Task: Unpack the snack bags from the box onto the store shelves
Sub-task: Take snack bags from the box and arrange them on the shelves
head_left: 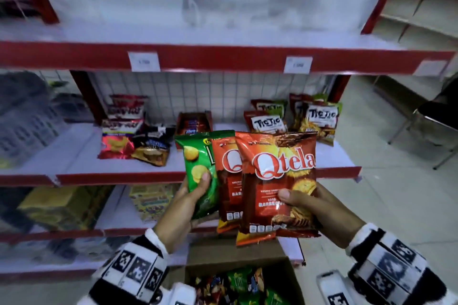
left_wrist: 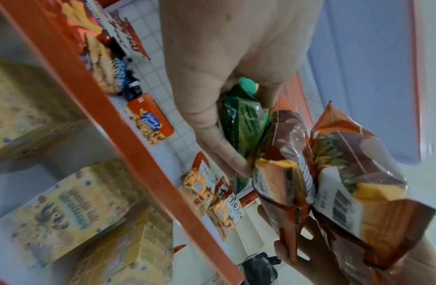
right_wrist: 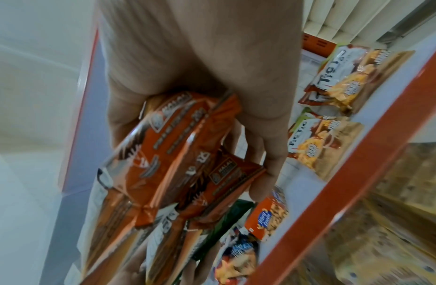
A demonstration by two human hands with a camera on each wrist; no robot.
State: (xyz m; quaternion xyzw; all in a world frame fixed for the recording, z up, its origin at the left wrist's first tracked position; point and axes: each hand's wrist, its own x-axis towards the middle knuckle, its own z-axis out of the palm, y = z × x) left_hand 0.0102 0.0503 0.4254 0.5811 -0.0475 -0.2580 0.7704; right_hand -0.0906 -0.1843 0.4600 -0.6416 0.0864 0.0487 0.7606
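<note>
Up in front of the middle shelf (head_left: pixel 124 171), both hands hold snack bags fanned side by side. The left hand (head_left: pixel 190 195) grips a green bag (head_left: pixel 195 163), thumb pressed on its front and fingers curled behind it; the left wrist view shows that bag pinched between thumb and fingers. The right hand (head_left: pixel 312 203) holds the front Qtela bag (head_left: pixel 280 181), thumb flat on its face, fingers wrapped behind. A second Qtela bag (head_left: pixel 226 181) sits between the green one and the front one, overlapped by both; which hand carries it I cannot tell from the head view, though the right wrist view shows two orange bags against the right fingers (right_wrist: pixel 265 154). Below the hands the open box (head_left: pixel 285 270) stands on the floor with more snack bags inside. On the shelf behind lie Tic Tic bags (head_left: pixel 319 116) to the right, a red carton (head_left: pixel 194 121) in the middle, and red and dark bags (head_left: pixel 124 131) to the left.
</note>
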